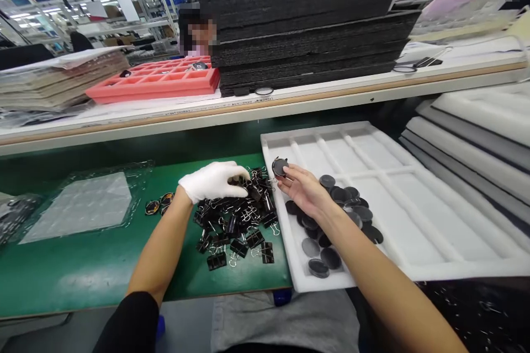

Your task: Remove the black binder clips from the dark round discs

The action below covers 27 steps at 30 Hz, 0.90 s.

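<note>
My left hand (215, 181), in a white glove, reaches into a pile of black binder clips (234, 226) on the green tabletop. Its thumb and fingers are apart in a curve, with clips at the tips; whether one is gripped is hard to see. Bare, my right hand (304, 187) pinches a round dark disc (280, 166) with a brassy edge between thumb and fingers, above the left rim of a white foam tray (285, 253). Below that hand, many loose dark discs (330, 257) lie in the tray, partly hidden by my forearm.
Several small round parts (152, 208) lie left of the clips, near a clear plastic tray (83, 207). A raised shelf (248, 112) runs behind, bearing a red foam tray (153, 88) and stacked black sheets (306, 33). Stacked foam trays (476, 143) stand right. Other people sit beyond.
</note>
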{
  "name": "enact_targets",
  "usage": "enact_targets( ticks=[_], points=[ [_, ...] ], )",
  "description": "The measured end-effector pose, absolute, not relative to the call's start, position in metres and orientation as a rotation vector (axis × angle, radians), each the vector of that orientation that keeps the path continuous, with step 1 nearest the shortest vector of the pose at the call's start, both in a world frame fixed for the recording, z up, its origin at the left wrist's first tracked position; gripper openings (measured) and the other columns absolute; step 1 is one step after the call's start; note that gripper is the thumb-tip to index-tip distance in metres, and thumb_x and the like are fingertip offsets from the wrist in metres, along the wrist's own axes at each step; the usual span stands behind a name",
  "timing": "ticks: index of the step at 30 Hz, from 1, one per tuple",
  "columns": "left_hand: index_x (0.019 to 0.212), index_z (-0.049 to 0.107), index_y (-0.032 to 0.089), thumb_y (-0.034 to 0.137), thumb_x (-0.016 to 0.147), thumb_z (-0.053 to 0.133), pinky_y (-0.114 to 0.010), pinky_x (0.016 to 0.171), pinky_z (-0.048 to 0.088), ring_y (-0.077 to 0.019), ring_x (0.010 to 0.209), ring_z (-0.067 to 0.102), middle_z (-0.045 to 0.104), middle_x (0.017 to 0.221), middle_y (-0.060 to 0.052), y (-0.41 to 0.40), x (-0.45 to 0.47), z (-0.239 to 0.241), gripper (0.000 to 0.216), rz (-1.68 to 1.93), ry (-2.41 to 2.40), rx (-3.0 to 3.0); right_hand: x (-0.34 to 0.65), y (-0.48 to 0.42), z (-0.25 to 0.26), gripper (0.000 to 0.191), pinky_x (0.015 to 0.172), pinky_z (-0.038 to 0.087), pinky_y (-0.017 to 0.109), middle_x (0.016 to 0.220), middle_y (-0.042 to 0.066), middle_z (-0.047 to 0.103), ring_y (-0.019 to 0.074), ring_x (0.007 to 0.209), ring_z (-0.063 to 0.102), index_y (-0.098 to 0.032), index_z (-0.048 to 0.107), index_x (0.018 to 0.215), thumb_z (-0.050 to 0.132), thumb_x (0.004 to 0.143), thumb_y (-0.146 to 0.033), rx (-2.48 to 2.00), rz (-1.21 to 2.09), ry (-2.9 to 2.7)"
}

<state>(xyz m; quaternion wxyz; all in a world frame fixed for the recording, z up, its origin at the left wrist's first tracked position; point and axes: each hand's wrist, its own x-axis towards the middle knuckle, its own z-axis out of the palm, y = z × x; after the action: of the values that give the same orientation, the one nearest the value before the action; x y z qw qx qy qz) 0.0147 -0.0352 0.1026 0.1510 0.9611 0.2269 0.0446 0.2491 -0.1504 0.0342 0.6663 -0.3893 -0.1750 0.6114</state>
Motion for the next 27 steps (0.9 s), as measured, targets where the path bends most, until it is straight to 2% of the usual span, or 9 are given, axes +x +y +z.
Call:
enact_targets(
  ticks=[3,5,10,12,14,16,21,24,27],
  points=[
    [0.083,0.073,0.023,0.047,0.092,0.065,-0.028,0.077,0.044,-0.0146,0.074,0.06,0.066,0.081,0.001,-0.038,0.019,0.098,0.027,0.093,0.471,2.793,0.247,-0.154,0.035,0.036,0.076,0.058,0.028,0.098,0.005,0.076,0.0163,0.085,0.068,-0.02,0.074,0.091,0.097,0.065,-0.03,-0.876,1.414,-0.496],
    [0.078,0.069,0.021,0.044,0.095,0.061,-0.026,0.07,0.043,-0.0126,0.068,0.055,0.062,0.073,0.002,-0.041,0.021,0.101,0.03,0.208,0.436,2.699,0.246,-0.159,0.037,0.034,0.073,0.057,0.027,0.102,0.006,0.076,0.0152,0.083,0.067,-0.021,0.076,0.093,0.096,0.069,-0.033,-0.882,1.433,-0.63],
    [0.074,0.059,0.018,0.045,0.09,0.067,-0.023,0.054,0.038,-0.0091,0.057,0.046,0.054,0.064,0.004,-0.065,0.038,0.105,0.032,0.886,0.716,2.218,0.235,-0.17,0.039,0.03,0.063,0.057,0.028,0.134,0.01,0.067,0.0114,0.074,0.065,-0.022,0.08,0.093,0.095,0.07,-0.035,-0.827,1.423,-1.006],
    [0.072,0.055,0.019,0.047,0.088,0.068,-0.023,0.055,0.042,-0.0094,0.058,0.05,0.056,0.065,0.004,-0.077,0.049,0.1,0.035,0.995,0.719,2.058,0.229,-0.17,0.035,0.032,0.063,0.059,0.031,0.123,0.008,0.071,0.0123,0.071,0.066,-0.023,0.08,0.093,0.096,0.069,-0.037,-0.796,1.358,-1.023],
    [0.072,0.054,0.019,0.048,0.088,0.067,-0.024,0.057,0.045,-0.01,0.059,0.052,0.058,0.066,0.003,-0.086,0.057,0.095,0.035,0.982,0.696,2.009,0.225,-0.169,0.031,0.033,0.065,0.061,0.033,0.1,0.005,0.074,0.0148,0.071,0.067,-0.025,0.08,0.094,0.096,0.068,-0.039,-0.788,1.271,-0.987],
    [0.072,0.053,0.019,0.049,0.088,0.066,-0.024,0.055,0.043,-0.0098,0.057,0.05,0.057,0.063,0.003,-0.088,0.058,0.094,0.036,0.936,0.699,2.068,0.224,-0.167,0.029,0.033,0.069,0.062,0.034,0.088,0.003,0.074,0.0166,0.074,0.069,-0.025,0.08,0.094,0.096,0.069,-0.04,-0.809,1.201,-0.978],
    [0.061,0.038,0.022,0.044,0.089,0.052,-0.025,0.049,0.027,-0.0086,0.05,0.031,0.035,0.052,0.006,-0.079,0.045,0.1,0.039,0.964,0.763,2.365,0.233,-0.17,0.035,0.024,0.076,0.064,0.036,0.093,0.003,0.075,0.0171,0.079,0.07,-0.024,0.081,0.092,0.092,0.073,-0.035,-0.846,1.124,-1.149],
    [0.059,0.027,0.023,0.047,0.079,0.062,-0.027,0.049,0.021,-0.0083,0.051,0.021,0.024,0.053,0.008,-0.079,0.043,0.099,0.046,0.935,0.783,2.509,0.239,-0.173,0.039,0.018,0.08,0.063,0.037,0.094,0.004,0.075,0.0182,0.084,0.071,-0.024,0.082,0.095,0.087,0.078,-0.03,-0.858,1.06,-1.289],
    [0.059,0.025,0.023,0.054,0.073,0.067,-0.028,0.05,0.019,-0.0082,0.05,0.019,0.023,0.052,0.008,-0.082,0.045,0.099,0.054,0.849,0.844,2.614,0.244,-0.174,0.038,0.016,0.077,0.061,0.035,0.093,0.004,0.075,0.0176,0.082,0.07,-0.025,0.083,0.098,0.084,0.082,-0.027,-0.856,1.017,-1.393]
  ],
)
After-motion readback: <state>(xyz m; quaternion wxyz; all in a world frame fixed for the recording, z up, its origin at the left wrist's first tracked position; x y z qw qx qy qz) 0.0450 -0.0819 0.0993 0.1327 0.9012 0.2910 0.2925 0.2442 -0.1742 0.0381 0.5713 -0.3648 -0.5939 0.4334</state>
